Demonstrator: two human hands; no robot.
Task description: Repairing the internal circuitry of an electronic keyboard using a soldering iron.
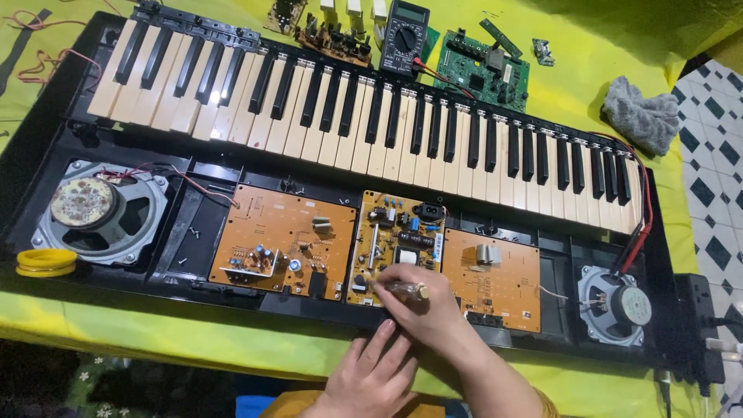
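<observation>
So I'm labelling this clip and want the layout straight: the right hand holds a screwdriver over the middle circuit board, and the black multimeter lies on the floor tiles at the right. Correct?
Not quite. The head view shows the multimeter on the yellow-green cloth behind the keyboard's keys, not on the floor tiles. The rest holds: the right hand holds a screwdriver over the middle circuit board.
</observation>
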